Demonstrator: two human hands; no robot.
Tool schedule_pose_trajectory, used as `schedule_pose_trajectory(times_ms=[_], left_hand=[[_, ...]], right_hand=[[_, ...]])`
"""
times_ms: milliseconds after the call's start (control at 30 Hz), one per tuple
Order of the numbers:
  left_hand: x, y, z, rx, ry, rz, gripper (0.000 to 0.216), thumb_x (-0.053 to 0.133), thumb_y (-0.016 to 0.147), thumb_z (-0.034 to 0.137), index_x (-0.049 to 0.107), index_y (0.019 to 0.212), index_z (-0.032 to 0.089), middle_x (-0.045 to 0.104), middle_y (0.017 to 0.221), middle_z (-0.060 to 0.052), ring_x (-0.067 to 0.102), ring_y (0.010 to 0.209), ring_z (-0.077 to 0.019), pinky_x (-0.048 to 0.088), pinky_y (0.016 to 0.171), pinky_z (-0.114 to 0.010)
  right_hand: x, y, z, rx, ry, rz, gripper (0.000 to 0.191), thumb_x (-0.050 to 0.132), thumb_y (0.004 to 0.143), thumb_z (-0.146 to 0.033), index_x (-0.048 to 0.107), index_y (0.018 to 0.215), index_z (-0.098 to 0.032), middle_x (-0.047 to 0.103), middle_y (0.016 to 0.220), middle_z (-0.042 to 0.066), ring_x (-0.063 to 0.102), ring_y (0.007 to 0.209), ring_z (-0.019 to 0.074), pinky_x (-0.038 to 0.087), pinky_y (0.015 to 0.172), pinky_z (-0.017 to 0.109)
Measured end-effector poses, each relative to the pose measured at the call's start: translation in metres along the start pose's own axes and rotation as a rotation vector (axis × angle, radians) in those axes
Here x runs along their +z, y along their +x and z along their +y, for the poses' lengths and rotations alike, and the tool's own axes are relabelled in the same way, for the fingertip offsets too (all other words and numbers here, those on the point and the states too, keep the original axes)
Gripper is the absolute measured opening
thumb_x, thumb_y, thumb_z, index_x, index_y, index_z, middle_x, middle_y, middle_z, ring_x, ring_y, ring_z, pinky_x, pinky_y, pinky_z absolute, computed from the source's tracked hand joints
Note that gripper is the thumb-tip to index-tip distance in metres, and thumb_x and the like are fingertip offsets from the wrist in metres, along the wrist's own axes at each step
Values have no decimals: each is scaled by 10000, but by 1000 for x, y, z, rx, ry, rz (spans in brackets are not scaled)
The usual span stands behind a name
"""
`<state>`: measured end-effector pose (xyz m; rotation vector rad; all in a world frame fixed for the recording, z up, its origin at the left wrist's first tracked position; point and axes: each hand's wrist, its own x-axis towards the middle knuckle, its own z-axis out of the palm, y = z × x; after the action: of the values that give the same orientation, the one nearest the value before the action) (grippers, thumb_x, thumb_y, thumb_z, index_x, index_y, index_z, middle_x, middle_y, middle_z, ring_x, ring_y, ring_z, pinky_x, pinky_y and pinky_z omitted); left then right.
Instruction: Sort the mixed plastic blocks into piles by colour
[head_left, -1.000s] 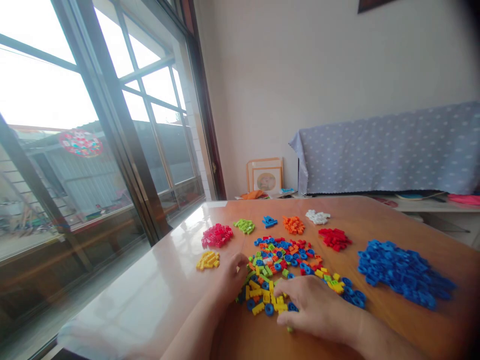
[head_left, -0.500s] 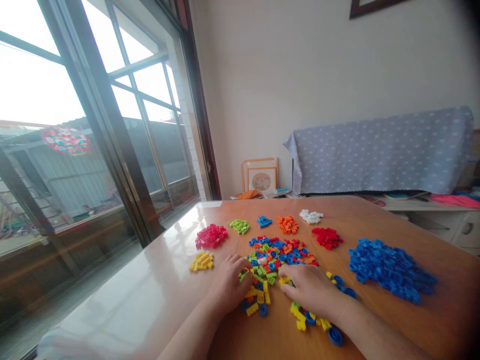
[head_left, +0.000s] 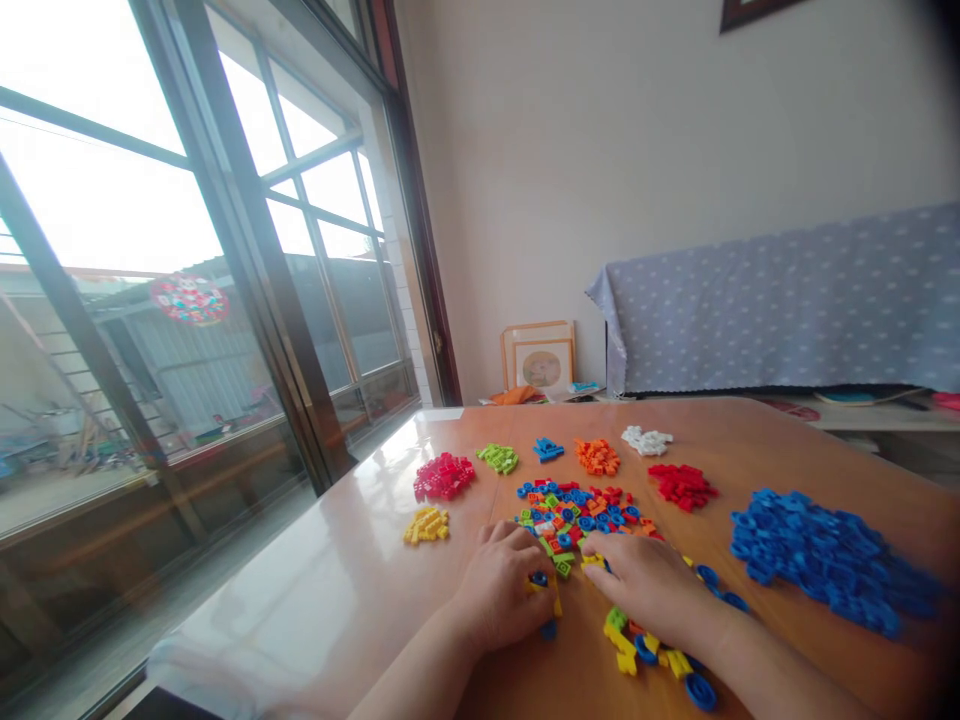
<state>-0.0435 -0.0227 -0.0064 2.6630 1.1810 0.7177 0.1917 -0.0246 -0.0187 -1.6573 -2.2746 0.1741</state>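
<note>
My left hand (head_left: 506,585) is cupped on the table at the near left of a mixed pile of toy building bricks (head_left: 577,505). Its fingers curve over yellow and blue bricks, with a gap to the thumb; some bricks are hidden beneath it. My right hand (head_left: 645,575) lies palm down on the pile's near right side. A yellow brick (head_left: 592,562) shows in the gap between its forefinger and thumb, not clearly gripped. Loose yellow bricks (head_left: 621,645) and a round blue piece (head_left: 700,690) lie below the right hand and wrist.
Sorted piles ring the mix: yellow (head_left: 427,524), pink (head_left: 444,476), lime green (head_left: 498,458), small blue (head_left: 548,449), orange (head_left: 598,457), white (head_left: 646,439), red (head_left: 682,487) and a large blue heap (head_left: 825,555). A glass window (head_left: 330,250) is at left.
My left hand has shifted toward the near middle of the pile, covering yellow and blue bricks that showed before. The right hand keeps its place over the bricks. The view has turned slightly left.
</note>
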Motion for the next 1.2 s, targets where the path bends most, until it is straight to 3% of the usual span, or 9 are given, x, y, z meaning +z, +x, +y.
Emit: schedule_pose_trajectory(times_ms=[533,900,1000,1200], left_hand=[[5,-1,-5,-31,-32,-10,247,701,754,300,760,990,340,673,1122,-8,512,1130,-255,422,1003,-427],[0,1,-6,-25,-129,149,202,549,915,310,746,952,283,710,1023,-58,589,1024,-223,451,957,-414],[2,1,-16,-107,-246,246,196,566,906,346,736,927,250,709,974,-65,612,962,-209,472,912,-375],[-1,2,-39,-459,-696,401,332,571,878,485,686,894,174,688,800,-34,623,753,-166,482,697,-277]], right_hand=[[5,2,2,25,65,-33,266,483,903,-424,699,1027,-332,763,944,29,696,925,244,385,711,293],[2,2,0,12,91,-37,242,484,905,-394,695,1006,-331,757,948,3,692,920,229,386,716,287],[-3,1,-2,17,91,-36,229,493,907,-383,694,1004,-334,753,933,-5,694,910,226,382,702,282],[-12,-3,-7,20,93,-28,248,478,927,-382,696,1025,-317,750,936,17,690,904,230,384,703,280]])
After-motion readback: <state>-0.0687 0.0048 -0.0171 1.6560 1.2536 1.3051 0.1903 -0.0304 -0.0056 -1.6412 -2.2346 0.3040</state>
